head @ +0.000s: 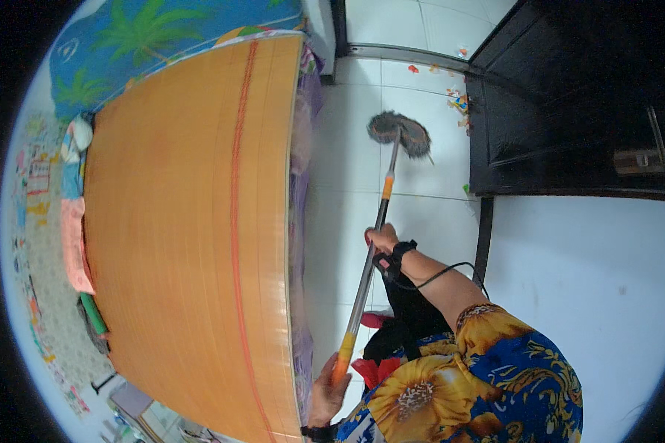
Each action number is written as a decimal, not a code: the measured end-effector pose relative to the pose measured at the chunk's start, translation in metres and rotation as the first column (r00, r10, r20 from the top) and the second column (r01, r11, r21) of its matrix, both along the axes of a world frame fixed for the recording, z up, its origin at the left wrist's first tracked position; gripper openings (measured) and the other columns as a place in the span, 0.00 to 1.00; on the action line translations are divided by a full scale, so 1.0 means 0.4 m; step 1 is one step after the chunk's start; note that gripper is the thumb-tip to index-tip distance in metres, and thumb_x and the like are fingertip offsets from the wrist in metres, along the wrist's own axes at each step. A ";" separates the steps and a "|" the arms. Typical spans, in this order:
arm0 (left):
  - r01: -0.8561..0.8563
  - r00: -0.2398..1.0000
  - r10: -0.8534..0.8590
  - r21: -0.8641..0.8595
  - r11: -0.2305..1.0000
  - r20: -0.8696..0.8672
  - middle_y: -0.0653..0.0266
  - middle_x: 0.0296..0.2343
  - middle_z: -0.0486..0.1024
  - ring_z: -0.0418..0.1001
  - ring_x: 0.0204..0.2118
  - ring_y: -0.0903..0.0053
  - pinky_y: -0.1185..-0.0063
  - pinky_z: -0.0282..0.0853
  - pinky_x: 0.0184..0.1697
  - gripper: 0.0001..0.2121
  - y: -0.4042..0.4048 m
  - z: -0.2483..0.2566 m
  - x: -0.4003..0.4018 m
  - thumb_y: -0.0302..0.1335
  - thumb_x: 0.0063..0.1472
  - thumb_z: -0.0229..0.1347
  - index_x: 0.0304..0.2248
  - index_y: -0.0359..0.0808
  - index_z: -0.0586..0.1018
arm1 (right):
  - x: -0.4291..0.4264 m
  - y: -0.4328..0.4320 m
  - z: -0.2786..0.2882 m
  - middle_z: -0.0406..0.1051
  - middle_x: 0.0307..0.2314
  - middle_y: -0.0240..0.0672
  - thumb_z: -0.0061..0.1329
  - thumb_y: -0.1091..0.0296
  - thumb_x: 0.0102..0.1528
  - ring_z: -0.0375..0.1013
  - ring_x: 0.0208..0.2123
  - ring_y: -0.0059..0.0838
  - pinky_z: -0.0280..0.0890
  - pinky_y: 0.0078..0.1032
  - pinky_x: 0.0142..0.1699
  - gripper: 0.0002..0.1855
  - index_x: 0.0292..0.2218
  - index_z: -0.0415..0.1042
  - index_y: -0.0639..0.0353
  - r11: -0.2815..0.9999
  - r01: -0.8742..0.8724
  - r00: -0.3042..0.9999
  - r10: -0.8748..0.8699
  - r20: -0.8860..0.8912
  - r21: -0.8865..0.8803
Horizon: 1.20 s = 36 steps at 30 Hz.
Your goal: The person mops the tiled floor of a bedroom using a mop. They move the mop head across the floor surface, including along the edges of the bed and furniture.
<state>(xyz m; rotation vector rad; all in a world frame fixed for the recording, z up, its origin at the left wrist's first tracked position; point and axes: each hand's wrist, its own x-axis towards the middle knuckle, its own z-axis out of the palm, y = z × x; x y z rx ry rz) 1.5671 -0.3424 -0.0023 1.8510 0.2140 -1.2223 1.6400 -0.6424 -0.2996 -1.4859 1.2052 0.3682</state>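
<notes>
A mop handle [363, 288], metal with orange and yellow grips, runs slantwise up the view. Its fluffy dark grey mop head [415, 135] rests on the white tile floor [343, 232]. Around the upper part of the pole my right hand [385, 238] is closed, with a black strap and a cabled device at the wrist. Lower down, my left hand [328, 390] grips the orange end of the handle beside the bed's edge. Small coloured scraps [459, 102] lie right of the mop head, along the foot of the dark door.
A bed with a tan woven mat [166, 221] fills the left side, with purple fabric [300, 232] hanging down its side. On the right stands an open dark door [554, 111] by a white wall [576, 288]. A metal threshold [404, 53] crosses the doorway ahead.
</notes>
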 end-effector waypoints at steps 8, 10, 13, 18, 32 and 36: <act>0.057 0.998 -0.055 -0.181 0.982 0.016 0.55 0.36 0.69 0.68 0.34 0.77 0.82 0.65 0.36 0.25 -0.469 -0.132 0.432 0.24 0.53 0.49 0.50 0.31 0.55 | 0.509 -0.478 0.104 0.63 0.12 0.38 0.47 0.68 0.44 0.66 0.12 0.29 0.62 0.26 0.14 0.13 0.19 0.61 0.68 0.960 0.279 0.954 -0.273 0.128 -0.033; 0.066 0.997 -0.074 -0.188 0.980 -0.033 0.54 0.36 0.69 0.69 0.33 0.75 0.81 0.65 0.35 0.25 -0.600 -0.165 0.473 0.24 0.53 0.48 0.50 0.31 0.54 | 0.518 -0.566 0.070 0.65 0.12 0.40 0.48 0.66 0.43 0.68 0.13 0.31 0.63 0.27 0.16 0.13 0.21 0.62 0.69 0.950 0.298 0.944 -0.280 0.173 -0.090; 0.220 0.971 -0.198 -0.173 0.960 0.136 0.51 0.36 0.69 0.70 0.33 0.69 0.78 0.66 0.33 0.26 -0.731 -0.207 0.526 0.26 0.53 0.48 0.50 0.31 0.53 | 0.515 -0.643 0.040 0.67 0.13 0.42 0.49 0.65 0.38 0.69 0.15 0.32 0.65 0.27 0.20 0.14 0.18 0.64 0.70 0.975 0.194 0.977 -0.183 0.107 -0.106; 0.460 0.843 -0.380 -0.144 0.876 0.380 0.44 0.40 0.64 0.65 0.42 0.57 0.75 0.63 0.41 0.27 -0.721 -0.223 0.475 0.28 0.53 0.48 0.50 0.30 0.53 | 0.414 -0.710 0.055 0.67 0.12 0.42 0.49 0.64 0.35 0.68 0.14 0.32 0.65 0.25 0.21 0.15 0.15 0.65 0.70 0.996 0.017 0.998 -0.023 -0.062 -0.090; 0.653 0.757 -0.634 -0.214 0.726 0.158 0.64 0.19 0.66 0.62 0.18 0.79 0.81 0.60 0.19 0.17 -0.331 0.028 0.168 0.25 0.55 0.46 0.45 0.36 0.61 | -0.436 -0.203 -0.011 0.59 0.09 0.31 0.45 0.57 0.39 0.57 0.11 0.25 0.55 0.29 0.21 0.17 0.11 0.60 0.60 0.979 0.120 0.988 -0.134 0.079 0.165; 0.933 0.292 -0.947 0.176 0.312 0.132 0.47 0.27 0.71 0.70 0.31 0.57 0.72 0.65 0.33 0.25 -0.359 0.042 0.197 0.30 0.51 0.51 0.49 0.40 0.59 | -0.556 -0.172 -0.139 0.67 0.12 0.37 0.43 0.62 0.42 0.67 0.15 0.27 0.64 0.24 0.22 0.14 0.17 0.66 0.67 0.803 0.446 0.891 -0.441 -0.107 0.395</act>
